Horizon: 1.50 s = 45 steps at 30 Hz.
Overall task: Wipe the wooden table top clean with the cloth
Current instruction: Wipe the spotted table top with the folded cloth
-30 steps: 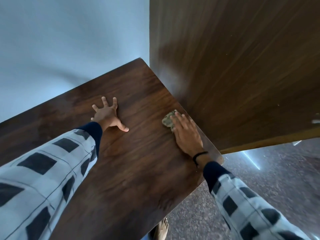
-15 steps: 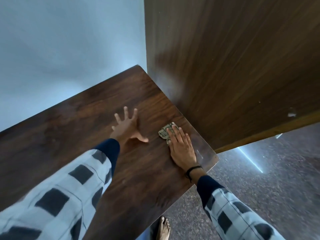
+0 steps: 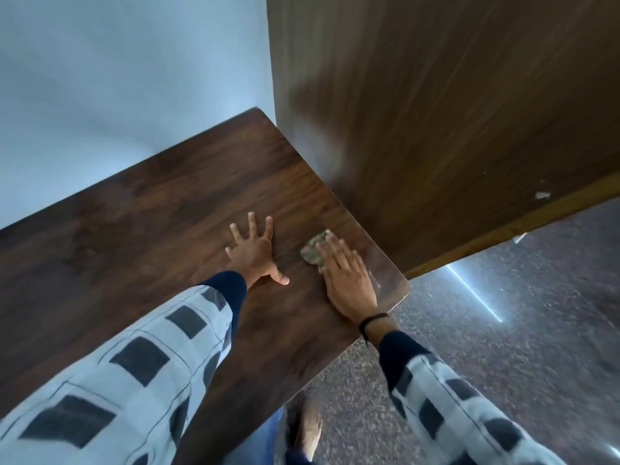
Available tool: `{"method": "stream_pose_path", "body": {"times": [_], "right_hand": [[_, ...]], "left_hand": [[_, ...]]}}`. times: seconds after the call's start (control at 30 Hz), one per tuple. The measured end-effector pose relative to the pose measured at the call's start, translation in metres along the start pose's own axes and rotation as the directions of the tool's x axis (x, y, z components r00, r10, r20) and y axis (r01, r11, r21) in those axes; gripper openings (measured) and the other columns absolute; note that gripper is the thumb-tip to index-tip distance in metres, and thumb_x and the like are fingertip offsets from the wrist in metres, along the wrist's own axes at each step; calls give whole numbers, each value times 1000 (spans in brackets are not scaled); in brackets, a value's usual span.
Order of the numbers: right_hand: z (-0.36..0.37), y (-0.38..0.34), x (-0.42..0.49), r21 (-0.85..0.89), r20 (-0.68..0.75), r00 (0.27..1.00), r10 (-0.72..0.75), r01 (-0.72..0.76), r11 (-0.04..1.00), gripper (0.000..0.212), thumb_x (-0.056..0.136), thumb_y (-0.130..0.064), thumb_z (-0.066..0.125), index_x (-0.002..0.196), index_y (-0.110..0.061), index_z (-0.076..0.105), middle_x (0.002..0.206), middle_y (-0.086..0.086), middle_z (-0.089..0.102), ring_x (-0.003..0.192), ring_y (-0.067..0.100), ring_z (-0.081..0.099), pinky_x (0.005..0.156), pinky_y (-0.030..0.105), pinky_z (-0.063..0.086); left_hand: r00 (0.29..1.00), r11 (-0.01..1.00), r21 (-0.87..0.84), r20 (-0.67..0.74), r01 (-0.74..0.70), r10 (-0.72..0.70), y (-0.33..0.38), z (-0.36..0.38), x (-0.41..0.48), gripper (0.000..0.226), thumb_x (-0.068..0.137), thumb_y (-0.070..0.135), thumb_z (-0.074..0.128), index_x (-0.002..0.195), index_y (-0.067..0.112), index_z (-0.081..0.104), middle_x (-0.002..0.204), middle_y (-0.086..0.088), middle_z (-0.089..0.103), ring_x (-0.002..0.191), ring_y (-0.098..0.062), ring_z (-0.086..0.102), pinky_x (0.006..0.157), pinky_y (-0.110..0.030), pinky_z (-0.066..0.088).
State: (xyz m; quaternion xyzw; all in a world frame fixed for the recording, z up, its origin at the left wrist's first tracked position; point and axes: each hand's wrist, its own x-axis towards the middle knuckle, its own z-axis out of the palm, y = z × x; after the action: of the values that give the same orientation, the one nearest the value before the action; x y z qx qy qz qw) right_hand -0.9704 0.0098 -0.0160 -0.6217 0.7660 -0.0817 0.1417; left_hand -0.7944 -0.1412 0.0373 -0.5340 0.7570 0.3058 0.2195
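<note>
We are pressing our right hand [image 3: 349, 280] flat on the cloth [image 3: 313, 251], a small crumpled grey-green wad lying on the dark wooden bench [image 3: 151, 229] near its right-hand end. The fingers [image 3: 337, 250] of that hand are lying straight and close together over the near part of the cloth, not curling round it. The far part of the cloth is sticking out beyond the fingertips. The heel of the hand is resting on bare wood just behind the cloth, close to the bench's rounded near corner. A dark band [image 3: 372, 322] is circling the right wrist.

We are bracing our left hand [image 3: 251, 255] on the bench just beside the cloth, to its left, without touching it. This hand is lying wide open and holding nothing, its digits splaying straight and the thumb pointing toward the right hand.

Both arms are wearing pale checked sleeves [image 3: 134, 364] with dark navy cuffs. A tall brown wooden panel [image 3: 436, 129] is standing against the bench's right end, and a pale blue wall [image 3: 117, 78] is running along its far edge. Below the bench a speckled floor [image 3: 503, 330] is showing, with a blurred bare foot [image 3: 310, 427] on it.
</note>
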Motion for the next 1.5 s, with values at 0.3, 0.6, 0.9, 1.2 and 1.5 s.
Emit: {"method": "stream_pose_path", "body": {"times": [0.3,0.6,0.9,1.2,1.5], "right_hand": [[-18,30,21,6,-51,982,184,-184,983,55,109,-28,34,162,-23,21,170,1,16,156,26,15,125,50,19],[-16,64,-29,-49,-33,999,-40,38,998,55,108,-27,40,161,-27,24,169,-3,20,155,23,20,124,51,24],[7,37,-74,-8,-13,996,-89,89,996,55,109,-32,28,162,-29,17,170,-3,16,157,20,14,126,47,20],[5,31,-63,64,-121,974,194,-187,980,54,109,-29,36,161,-25,25,169,1,20,156,26,17,126,49,17],[-20,79,-52,20,-89,982,167,-166,986,54,109,-27,39,161,-26,26,169,-1,21,156,25,18,126,50,19]], "left_hand": [[1000,1000,21,-2,4,-4,1,0,4,156,50,46,97,156,33,-18,160,-2,-34,145,-49,-24,108,-76,15],[1000,1000,29,7,3,-4,4,-3,2,156,51,46,96,157,33,-18,161,-2,-33,145,-49,-23,108,-75,17],[1000,999,46,23,13,-14,2,-4,4,156,52,47,96,155,33,-20,160,-2,-36,145,-49,-24,108,-75,18],[1000,999,45,23,12,-13,-2,0,9,159,48,48,97,155,35,-20,159,-1,-36,144,-49,-25,107,-75,18],[1000,999,48,20,17,-18,1,-1,8,158,49,48,96,155,35,-19,160,-2,-34,145,-49,-24,109,-74,18]]}}
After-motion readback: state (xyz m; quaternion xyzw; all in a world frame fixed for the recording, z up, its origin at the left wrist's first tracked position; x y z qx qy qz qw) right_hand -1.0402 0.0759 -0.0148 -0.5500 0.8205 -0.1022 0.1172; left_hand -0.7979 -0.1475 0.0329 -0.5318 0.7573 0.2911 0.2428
